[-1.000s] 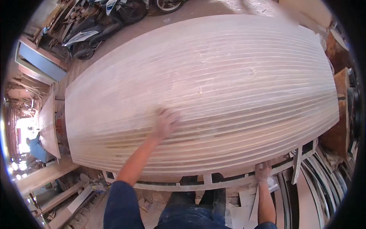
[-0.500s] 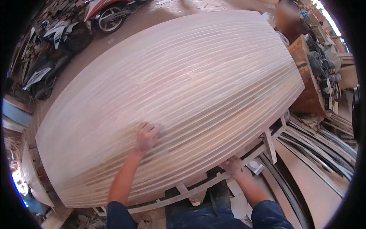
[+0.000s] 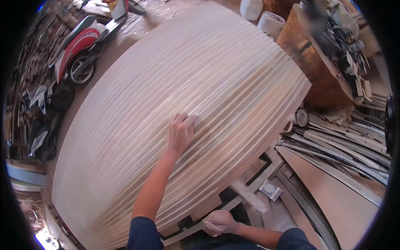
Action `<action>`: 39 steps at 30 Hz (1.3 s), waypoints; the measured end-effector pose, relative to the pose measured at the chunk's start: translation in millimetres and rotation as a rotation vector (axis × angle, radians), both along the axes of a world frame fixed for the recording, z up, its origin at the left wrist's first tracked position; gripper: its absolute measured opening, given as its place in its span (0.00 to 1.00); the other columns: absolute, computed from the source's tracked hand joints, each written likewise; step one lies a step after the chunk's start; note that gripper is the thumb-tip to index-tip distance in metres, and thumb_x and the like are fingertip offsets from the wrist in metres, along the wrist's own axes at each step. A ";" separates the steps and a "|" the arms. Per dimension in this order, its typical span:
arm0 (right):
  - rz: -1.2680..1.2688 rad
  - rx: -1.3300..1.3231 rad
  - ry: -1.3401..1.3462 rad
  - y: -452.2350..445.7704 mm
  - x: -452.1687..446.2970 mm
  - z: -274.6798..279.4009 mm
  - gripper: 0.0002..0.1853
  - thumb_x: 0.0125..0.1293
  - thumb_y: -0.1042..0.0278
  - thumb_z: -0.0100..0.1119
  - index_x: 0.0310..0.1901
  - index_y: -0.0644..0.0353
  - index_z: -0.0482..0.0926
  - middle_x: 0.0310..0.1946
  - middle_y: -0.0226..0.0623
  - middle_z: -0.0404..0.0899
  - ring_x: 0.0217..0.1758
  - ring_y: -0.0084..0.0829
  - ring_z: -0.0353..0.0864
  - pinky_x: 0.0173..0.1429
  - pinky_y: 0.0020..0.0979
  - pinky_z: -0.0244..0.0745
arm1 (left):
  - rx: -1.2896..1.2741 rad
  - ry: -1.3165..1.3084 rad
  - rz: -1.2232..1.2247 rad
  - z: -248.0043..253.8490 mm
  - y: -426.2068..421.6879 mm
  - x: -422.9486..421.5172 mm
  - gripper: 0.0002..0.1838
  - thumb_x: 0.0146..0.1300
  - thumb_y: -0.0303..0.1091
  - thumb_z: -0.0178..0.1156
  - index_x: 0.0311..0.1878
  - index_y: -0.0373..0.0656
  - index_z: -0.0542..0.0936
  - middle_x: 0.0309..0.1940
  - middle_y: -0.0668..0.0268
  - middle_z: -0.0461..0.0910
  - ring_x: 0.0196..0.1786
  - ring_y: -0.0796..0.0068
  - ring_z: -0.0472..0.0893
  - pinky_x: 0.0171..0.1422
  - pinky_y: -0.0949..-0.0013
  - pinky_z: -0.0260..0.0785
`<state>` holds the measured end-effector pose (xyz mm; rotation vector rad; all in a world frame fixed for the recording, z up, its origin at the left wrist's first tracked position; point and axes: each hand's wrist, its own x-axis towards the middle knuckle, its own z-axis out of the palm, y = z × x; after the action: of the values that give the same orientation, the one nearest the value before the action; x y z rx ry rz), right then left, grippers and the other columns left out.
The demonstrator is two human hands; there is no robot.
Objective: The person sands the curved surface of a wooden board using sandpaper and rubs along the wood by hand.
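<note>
A large curved panel of narrow ribbed wooden strips (image 3: 137, 112), coated with pale dust, fills the middle of the view. My left hand (image 3: 181, 131) rests on its ribs near the centre, fingers curled down against the surface. A small whitish edge shows by the fingertips; what it belongs to is hidden. Below the panel's near edge, my right hand (image 3: 221, 223) is closed into a dusty fist beside the wooden support frame (image 3: 233, 203). Whether anything is inside that fist does not show.
Motorbikes, one a red scooter (image 3: 79, 48), stand on the far left. White jugs (image 3: 271, 23) and a brown board (image 3: 316, 71) are beyond the panel's far right end. Long thin strips (image 3: 346, 146) and a small white box (image 3: 271, 189) lie at the right.
The view has turned, tilting the panel more steeply. My left hand has moved up and right along the ribs. My right hand has moved closer to my body and is now in a fist.
</note>
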<state>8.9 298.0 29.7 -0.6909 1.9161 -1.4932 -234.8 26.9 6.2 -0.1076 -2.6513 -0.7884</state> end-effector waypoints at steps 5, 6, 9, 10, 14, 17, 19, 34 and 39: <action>-0.545 0.263 0.274 127.6 -127.5 6.7 0.10 0.61 0.71 0.67 0.43 0.63 0.82 0.40 0.43 0.83 0.45 0.44 0.82 0.50 0.43 0.77 | -0.018 0.005 -0.001 -4.7 94.3 -136.0 0.06 0.60 0.31 0.65 0.40 0.45 0.87 0.33 0.59 0.79 0.40 0.54 0.81 0.43 0.53 0.73; -0.624 0.385 0.328 140.7 -147.3 1.8 0.13 0.61 0.71 0.66 0.47 0.64 0.80 0.45 0.47 0.80 0.50 0.47 0.79 0.55 0.45 0.74 | 0.004 0.001 -0.006 -5.5 109.7 -162.6 0.06 0.61 0.32 0.65 0.39 0.45 0.87 0.34 0.58 0.79 0.41 0.54 0.82 0.43 0.53 0.73; -0.796 0.538 0.413 178.4 -171.0 -42.1 0.19 0.64 0.67 0.65 0.53 0.66 0.75 0.52 0.54 0.75 0.59 0.53 0.73 0.63 0.47 0.68 | 0.016 0.036 -0.065 -10.3 159.3 -241.2 0.07 0.63 0.33 0.63 0.39 0.48 0.89 0.32 0.57 0.79 0.37 0.52 0.82 0.41 0.51 0.72; -0.874 0.568 0.442 187.0 -167.2 -60.8 0.21 0.65 0.64 0.64 0.55 0.66 0.73 0.54 0.57 0.72 0.61 0.55 0.70 0.66 0.48 0.66 | 0.014 0.036 -0.075 -12.0 175.1 -264.8 0.07 0.63 0.33 0.63 0.39 0.48 0.89 0.32 0.57 0.79 0.37 0.52 0.82 0.41 0.51 0.72; -0.961 0.467 0.195 187.3 -145.7 -113.4 0.26 0.67 0.57 0.61 0.59 0.68 0.71 0.54 0.59 0.71 0.61 0.57 0.70 0.67 0.48 0.65 | -0.032 0.016 -0.048 -17.7 244.4 -358.8 0.08 0.62 0.36 0.63 0.40 0.49 0.89 0.36 0.56 0.82 0.42 0.50 0.83 0.47 0.50 0.74; -0.959 0.278 0.158 196.4 -142.0 -143.1 0.29 0.68 0.54 0.57 0.62 0.68 0.68 0.56 0.60 0.69 0.61 0.58 0.70 0.67 0.52 0.64 | -0.058 0.089 -0.007 -24.2 289.9 -421.1 0.10 0.63 0.39 0.62 0.40 0.49 0.89 0.41 0.55 0.83 0.47 0.49 0.83 0.51 0.49 0.74; -0.919 0.287 0.196 198.0 -141.6 -135.6 0.29 0.68 0.54 0.57 0.62 0.67 0.67 0.57 0.59 0.70 0.61 0.58 0.69 0.67 0.54 0.63 | -0.084 0.132 0.025 -25.8 303.8 -434.2 0.10 0.63 0.40 0.62 0.40 0.48 0.89 0.43 0.55 0.83 0.48 0.48 0.83 0.52 0.49 0.74; -0.845 0.504 0.110 197.9 -140.7 -118.5 0.29 0.73 0.52 0.50 0.62 0.72 0.67 0.56 0.60 0.71 0.59 0.59 0.71 0.68 0.53 0.61 | -0.140 -0.143 0.036 4.4 67.3 -98.5 0.08 0.60 0.31 0.67 0.42 0.44 0.88 0.28 0.57 0.77 0.33 0.55 0.78 0.38 0.55 0.69; -0.794 0.451 0.007 211.8 -138.9 -122.9 0.28 0.73 0.64 0.50 0.69 0.70 0.61 0.67 0.59 0.62 0.73 0.56 0.59 0.78 0.48 0.50 | -0.056 -0.230 0.230 18.6 -37.3 75.3 0.11 0.57 0.23 0.67 0.43 0.45 0.88 0.26 0.60 0.76 0.32 0.59 0.76 0.36 0.60 0.67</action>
<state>-130.0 509.8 -93.2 0.3157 2.5634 -1.3628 -159.5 -10.5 24.8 0.2851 -2.8328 -0.6861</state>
